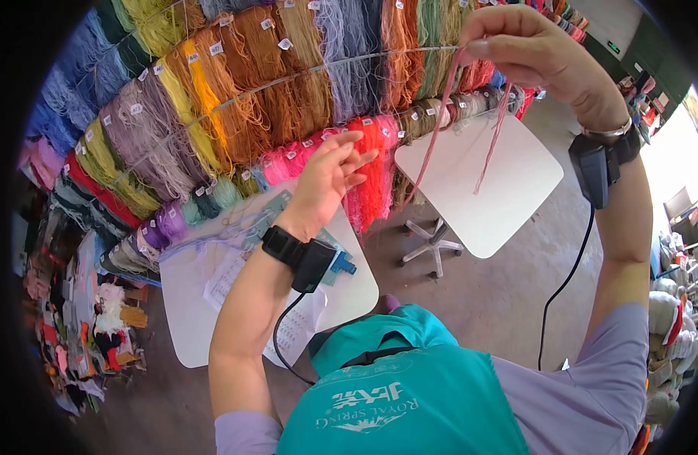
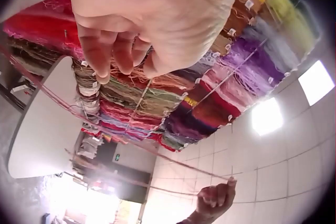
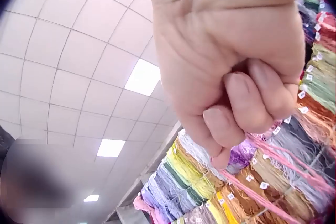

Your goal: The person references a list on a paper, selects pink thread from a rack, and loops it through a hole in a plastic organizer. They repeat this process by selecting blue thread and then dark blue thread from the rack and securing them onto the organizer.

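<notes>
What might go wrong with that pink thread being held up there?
The pink thread seems held only by the fingertips of the right hand, so it might slip and drop. One length runs down close to the bright red hanks, where it could snag or tangle with their loose strands. The left hand is open, so it may not steady the thread in time.

teal apron (image 1: pixel 448 402) (white print (image 1: pixel 368 406)), lilac sleeves (image 1: pixel 584 379), black wristbands (image 1: pixel 281 246)
</notes>
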Tool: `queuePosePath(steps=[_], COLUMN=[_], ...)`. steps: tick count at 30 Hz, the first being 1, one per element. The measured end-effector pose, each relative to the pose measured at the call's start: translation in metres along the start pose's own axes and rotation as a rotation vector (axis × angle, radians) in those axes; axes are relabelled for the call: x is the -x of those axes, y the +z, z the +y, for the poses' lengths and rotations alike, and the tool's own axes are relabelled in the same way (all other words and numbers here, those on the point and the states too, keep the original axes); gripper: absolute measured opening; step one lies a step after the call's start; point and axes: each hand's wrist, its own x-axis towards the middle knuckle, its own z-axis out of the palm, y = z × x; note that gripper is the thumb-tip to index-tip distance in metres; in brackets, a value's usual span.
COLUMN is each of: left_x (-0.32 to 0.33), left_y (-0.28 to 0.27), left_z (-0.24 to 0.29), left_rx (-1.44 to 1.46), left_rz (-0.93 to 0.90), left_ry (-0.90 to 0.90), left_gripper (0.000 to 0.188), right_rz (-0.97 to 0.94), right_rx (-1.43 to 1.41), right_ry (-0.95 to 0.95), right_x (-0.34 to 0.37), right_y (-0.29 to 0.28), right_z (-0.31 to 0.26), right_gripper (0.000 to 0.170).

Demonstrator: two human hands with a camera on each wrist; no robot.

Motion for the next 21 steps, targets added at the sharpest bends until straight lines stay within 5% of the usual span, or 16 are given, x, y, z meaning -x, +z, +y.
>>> queuePosePath(steps=[5, 10, 15, 16, 18, 21], left_x=[-0.01, -0.004, 0.014, 0.016, 0.019, 0.02], left_y=[0.041, 0.027, 0.005, 0.004, 0.007, 0.02], left_z=[0.017, 0.031, 0.052, 0.057, 0.066, 0.078], left_rx=[0.108, 0.287, 0.304, 0.305, 0.313, 0.333], left_rz=[-0.236, -0.47, -0.4, -0.385, -0.407, -0.399], left_ry=[0.059, -0.013, 0.074, 0.102, 0.167, 0.245], left_gripper=[0.026, 0.029, 0.033, 0.034, 0.032, 0.029], right_rz=[0.045, 0.188, 0.374, 0.314, 0.114, -0.486], right_rx=[0.063, -0.046, 0.253, 0.248, 0.436, 0.557], right_ry=[-0.027, -0.045, 0.304, 0.44, 0.346, 0.513], right_x=[-0.019, -0.042, -0.058, -0.058, -0.068, -0.083], right_y=[0.008, -0.027, -0.045, -0.037, -0.021, 0.007], right_z=[0.012, 0.092, 0.203, 0.215, 0.274, 0.271], right_gripper=[0.016, 0.017, 0.016, 0.016, 0.018, 0.024])
